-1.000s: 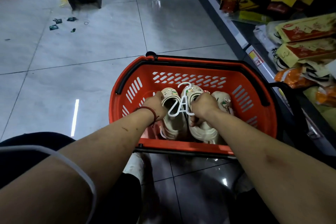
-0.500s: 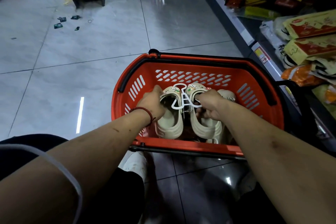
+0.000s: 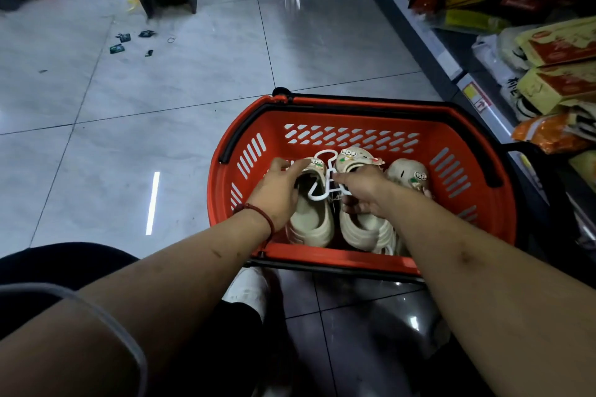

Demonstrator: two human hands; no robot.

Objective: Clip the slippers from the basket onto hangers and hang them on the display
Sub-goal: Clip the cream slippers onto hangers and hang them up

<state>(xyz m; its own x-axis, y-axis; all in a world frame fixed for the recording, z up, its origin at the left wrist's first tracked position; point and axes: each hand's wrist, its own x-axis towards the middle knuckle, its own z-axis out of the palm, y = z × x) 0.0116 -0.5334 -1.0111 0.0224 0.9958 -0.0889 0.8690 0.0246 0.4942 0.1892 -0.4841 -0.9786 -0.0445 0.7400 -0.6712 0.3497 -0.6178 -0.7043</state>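
A: Grey shop tiles (image 3: 161,100) underfoot, and a red basket (image 3: 338,256) standing just past the knees. What are the hands doing?

B: Both reach down into the basket. The left hand (image 3: 277,193), with a red cord (image 3: 258,211) at its wrist, curls over the toe of the left cream slipper (image 3: 314,222). The right hand (image 3: 361,187) pinches the white hanger (image 3: 324,185) at the opening of the right cream slipper (image 3: 364,229). The hanger lies across the pair with its hook pointing away.

A: So is the clipping under way?

B: I judge so. Whether either clip has bitten I cannot tell, because the fingers cover them.

A: How should it be done well?

B: Set the pair side by side with the toes level. Seat each clip fully over the edge of the upper, clear of the charms. Tug lightly before lifting, then lift by the hook so nothing twists.

A: What lies farther off?

B: A third cream slipper (image 3: 408,172) lies just beside the right hand, toward the basket's right wall. Beyond that there are dark scraps (image 3: 129,42) on the tiles and shelves of packets (image 3: 561,51) along the right. No display rail shows.
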